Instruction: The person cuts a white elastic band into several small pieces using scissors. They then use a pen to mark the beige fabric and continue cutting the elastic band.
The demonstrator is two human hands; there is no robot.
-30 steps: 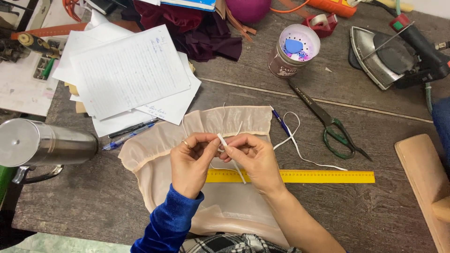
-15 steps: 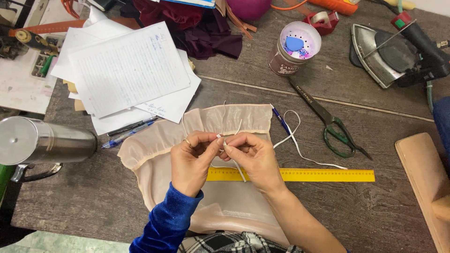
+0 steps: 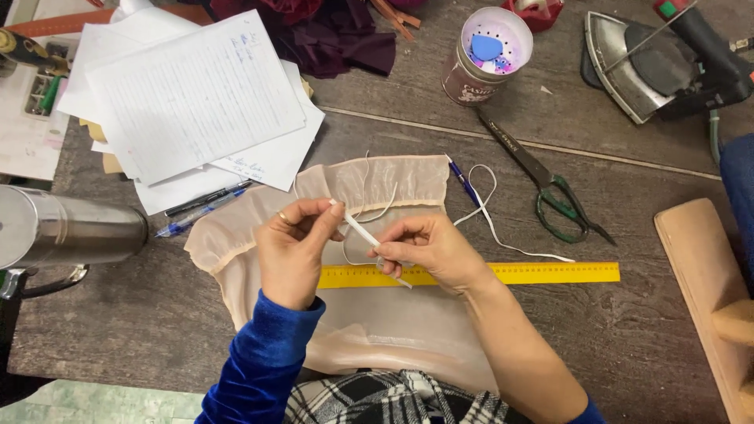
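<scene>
My left hand (image 3: 292, 250) and my right hand (image 3: 433, 250) each pinch one end of a short stretch of narrow white elastic cord (image 3: 363, 232), held taut between them above a sheer beige fabric piece (image 3: 259, 216) with a gathered top edge. More of the white cord (image 3: 488, 221) trails off to the right across the table. A yellow ruler (image 3: 542, 272) lies flat just under my right hand. My left sleeve is blue velvet, and there is a ring on one left finger.
Dark-handled scissors (image 3: 542, 184) lie to the right, an iron (image 3: 652, 63) at the back right. A tin with chalk pieces (image 3: 483, 59), stacked papers (image 3: 192, 98), pens (image 3: 196, 208), a metal flask (image 3: 63, 228) at left, a wooden block (image 3: 703, 283) at right.
The camera has moved closer. My hands have drawn slightly apart, stretching the white cord between them; earlier they were pinched close together over the fabric.
</scene>
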